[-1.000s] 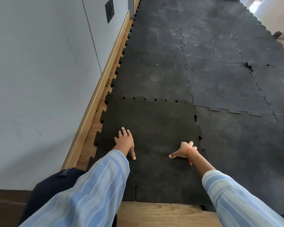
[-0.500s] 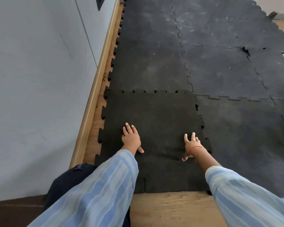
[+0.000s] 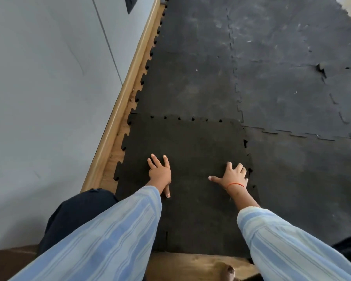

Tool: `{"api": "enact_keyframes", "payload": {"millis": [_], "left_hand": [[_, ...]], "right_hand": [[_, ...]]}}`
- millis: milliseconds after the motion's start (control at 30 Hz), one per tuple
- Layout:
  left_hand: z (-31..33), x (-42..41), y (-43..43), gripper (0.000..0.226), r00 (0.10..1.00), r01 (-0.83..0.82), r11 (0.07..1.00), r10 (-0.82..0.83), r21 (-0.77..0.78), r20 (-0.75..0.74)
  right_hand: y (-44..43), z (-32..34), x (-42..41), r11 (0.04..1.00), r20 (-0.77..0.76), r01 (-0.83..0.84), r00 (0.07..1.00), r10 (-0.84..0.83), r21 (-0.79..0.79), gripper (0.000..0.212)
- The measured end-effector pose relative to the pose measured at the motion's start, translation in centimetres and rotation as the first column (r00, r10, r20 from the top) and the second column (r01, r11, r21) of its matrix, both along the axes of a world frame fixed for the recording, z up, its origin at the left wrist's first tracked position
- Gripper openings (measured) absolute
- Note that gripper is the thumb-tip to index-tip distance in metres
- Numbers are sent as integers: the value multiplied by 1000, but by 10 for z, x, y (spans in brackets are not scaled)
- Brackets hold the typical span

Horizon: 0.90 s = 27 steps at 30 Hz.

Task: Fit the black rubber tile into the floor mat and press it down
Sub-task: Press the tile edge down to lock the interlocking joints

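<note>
now both hands, left hand [image 3: 160, 173] and right hand [image 3: 232, 176], lie flat, fingers spread, holding nothing, on the black rubber tile [image 3: 190, 145].

Wooden floor [image 3: 193, 264], bare along the near edge and in a strip beside the skirting [image 3: 122, 106]. On it: black interlocking mat [image 3: 282, 88], dusty and scuffed, toothed edges; one darker tile [image 3: 190, 142] at its near left corner, small gaps along its far and right seams.

tile [image 3: 190, 151] in floor mat [image 3: 282, 88] (wall [image 3: 39, 88] left)
</note>
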State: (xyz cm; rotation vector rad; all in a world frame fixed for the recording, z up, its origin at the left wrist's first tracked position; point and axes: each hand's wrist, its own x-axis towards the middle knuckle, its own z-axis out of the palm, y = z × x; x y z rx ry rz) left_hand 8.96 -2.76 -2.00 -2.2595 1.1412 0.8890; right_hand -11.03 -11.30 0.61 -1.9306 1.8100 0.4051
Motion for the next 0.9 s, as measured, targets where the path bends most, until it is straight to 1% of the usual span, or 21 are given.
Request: {"api": "enact_keyframes", "payload": {"millis": [100,200,267,333,400,467,533,600,667,700,733,800,900], "left_hand": [[0,2,0,141,1000,-6,1000,6,5,2],[1,1,-2,141,1000,-11,999,10,36,14],[4,-3,-5,140,999,-8,998,6,57,34],[9,-9,-8,137,999,-41,996,38,76,37],[18,-12,-14,133,996,-86,993,83,84,37],[20,-12,-15,131,992,-122,988,123,91,-5],[17,-12,-16,131,988,-147,985,151,91,-42],[11,-9,-19,131,974,-200,978,205,66,-92],[1,-4,-22,123,950,-285,957,274,-53,-151],[-2,0,-23,116,960,-266,954,248,-140,-133],[-7,4,-23,109,974,-221,951,204,-214,-102],[-16,16,-22,103,983,-183,937,165,-297,-85],[-24,38,-27,107,980,-199,912,191,-359,-59]], "right_hand": [[-7,-5,24,996,-1,-32,999,33,82,120],[-19,-9,51,986,-51,-43,997,52,161,132],[-26,-8,63,972,-88,-23,995,45,233,134],[-33,-6,66,958,-123,-23,991,60,287,133],[-37,-7,66,951,-137,-27,988,72,308,129],[-37,-9,67,949,-137,-28,988,75,315,128],[-36,-13,70,958,-96,-25,994,55,285,130],[-41,-21,72,979,-6,-77,997,79,187,125],[-54,-24,66,987,92,-158,984,155,36,108],[-63,-25,61,986,127,-167,977,169,-23,101],[-72,-26,54,986,143,-155,976,161,-55,98],[-87,-26,40,994,127,-83,988,91,-64,107],[-99,-28,29,998,88,45,995,-41,-45,131]]}}
